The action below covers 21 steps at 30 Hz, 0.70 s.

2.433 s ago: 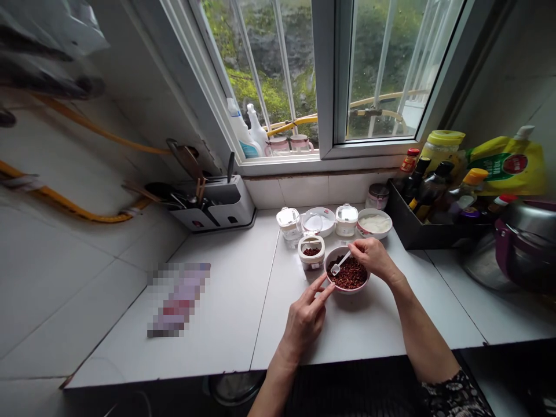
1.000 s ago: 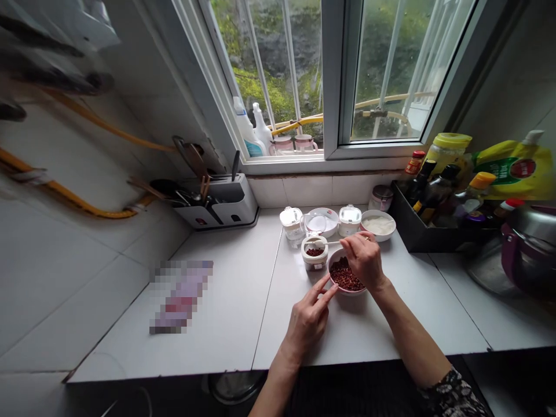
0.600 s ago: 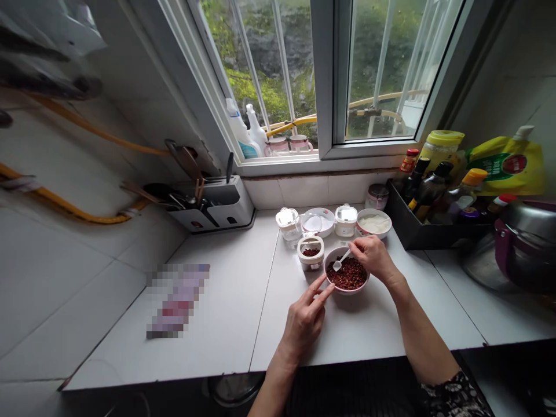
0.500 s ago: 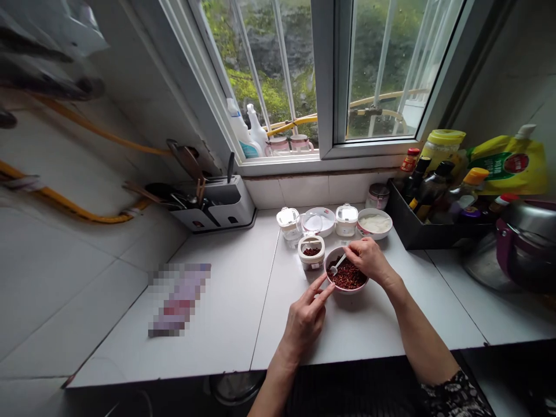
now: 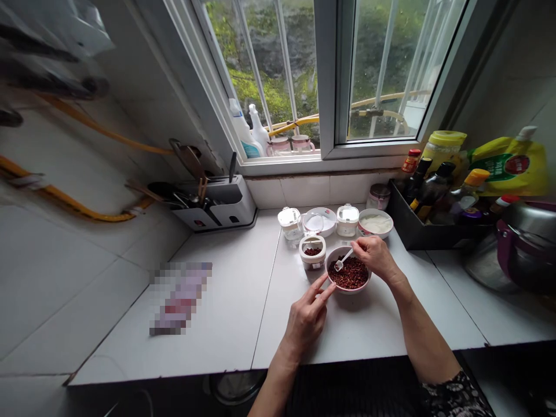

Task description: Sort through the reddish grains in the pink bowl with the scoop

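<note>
My right hand (image 5: pixel 374 258) pinches the handle of a small white spoon (image 5: pixel 343 260), its scoop just over dark red, peppercorn-like bits in a round bowl (image 5: pixel 348 291). A few bits seem to lie in the scoop. My left hand (image 5: pixel 307 315) reaches in from the front left; its index and middle fingers are stretched out against the bowl's near-left rim, while the thumb is hard to see. Close to the bowl's left stands a small clear seasoning jar (image 5: pixel 312 262) with its lid up, partly filled with the same red bits.
Behind are two lidded jars (image 5: pixel 289 219) (image 5: pixel 347 216), a bowl of white grains (image 5: pixel 320 223) and a bowl of pale contents (image 5: pixel 375 225). A black bottle box (image 5: pixel 434 234) and a steel pot (image 5: pixel 490 260) stand right. A utensil holder (image 5: pixel 230 202) and blurred packet (image 5: pixel 182 298) are left.
My right hand has drawn the spoon slightly up and to the right, so its scoop now shows above the red bits. My left fingers remain on the rim.
</note>
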### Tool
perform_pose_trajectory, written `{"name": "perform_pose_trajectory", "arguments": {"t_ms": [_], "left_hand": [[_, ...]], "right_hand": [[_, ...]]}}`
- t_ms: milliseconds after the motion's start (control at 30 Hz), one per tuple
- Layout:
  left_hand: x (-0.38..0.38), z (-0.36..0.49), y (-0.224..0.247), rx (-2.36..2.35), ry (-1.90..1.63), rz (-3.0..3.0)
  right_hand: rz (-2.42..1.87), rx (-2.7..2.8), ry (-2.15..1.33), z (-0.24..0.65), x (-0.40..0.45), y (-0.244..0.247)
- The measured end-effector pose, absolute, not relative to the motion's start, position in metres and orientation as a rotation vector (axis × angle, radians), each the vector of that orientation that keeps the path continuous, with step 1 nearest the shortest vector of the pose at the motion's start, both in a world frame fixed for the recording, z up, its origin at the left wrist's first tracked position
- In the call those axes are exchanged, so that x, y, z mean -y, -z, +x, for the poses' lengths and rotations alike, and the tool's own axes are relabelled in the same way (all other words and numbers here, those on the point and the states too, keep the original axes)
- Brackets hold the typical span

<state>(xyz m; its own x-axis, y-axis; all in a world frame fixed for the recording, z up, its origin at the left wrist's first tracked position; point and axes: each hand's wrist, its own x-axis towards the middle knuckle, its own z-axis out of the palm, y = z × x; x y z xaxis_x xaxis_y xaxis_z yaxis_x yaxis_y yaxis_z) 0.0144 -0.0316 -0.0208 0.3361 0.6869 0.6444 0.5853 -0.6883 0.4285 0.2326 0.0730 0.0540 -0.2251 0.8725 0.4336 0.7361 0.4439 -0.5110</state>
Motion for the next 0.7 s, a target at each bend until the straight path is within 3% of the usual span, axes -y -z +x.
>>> {"name": "perform_pose_trajectory", "arguments": {"t_ms": [700], "left_hand": [[0.032, 0.015, 0.019, -1.166, -1.307, 2.466]], "right_hand": [[-1.32, 2.083, -0.233, 0.222, -0.07, -0.052]]}}
